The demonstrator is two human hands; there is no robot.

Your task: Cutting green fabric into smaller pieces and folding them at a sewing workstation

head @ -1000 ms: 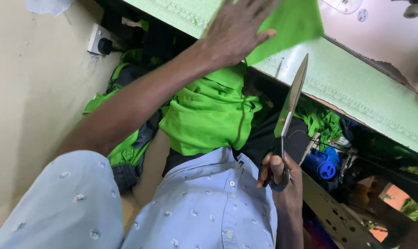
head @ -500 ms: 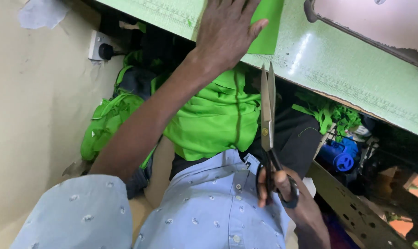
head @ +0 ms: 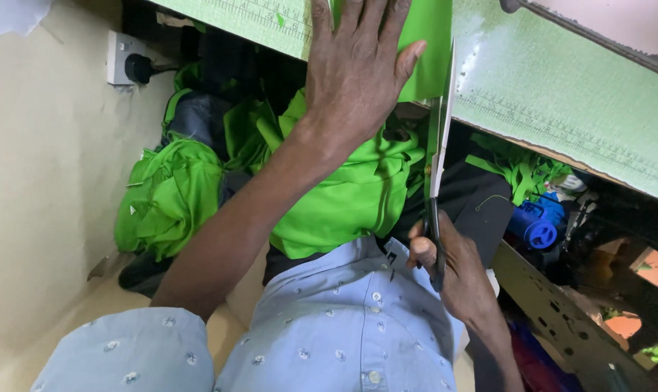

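Fabric (head: 427, 51) of a bright, even green lies flat on the pale green cutting mat (head: 561, 94) at the edge of the table, its lower edge hanging just past the mat's ruled border. The left hand (head: 354, 69) is spread wide on top of it, fingers fanned and palm down, pinning the cloth in place. Just beside that hand's thumb stand the scissors (head: 438, 152) — long, narrow blades pointing up toward the table, lying nearly together along the right edge of the fabric. The right hand (head: 449, 265) is wrapped around the dark handles, fingers through the loops, close against the light blue shirt (head: 343, 327).

Below the table edge sits a heap of green garments (head: 343, 196), with another bundle (head: 173, 192) nearer the wall, under a white socket (head: 122, 62).

Half a second ago the scissors stood a little apart from the cloth, below the table edge; now the blades reach up along its side — and the left hand has shifted slightly, lying flatter and more fully over the fabric.
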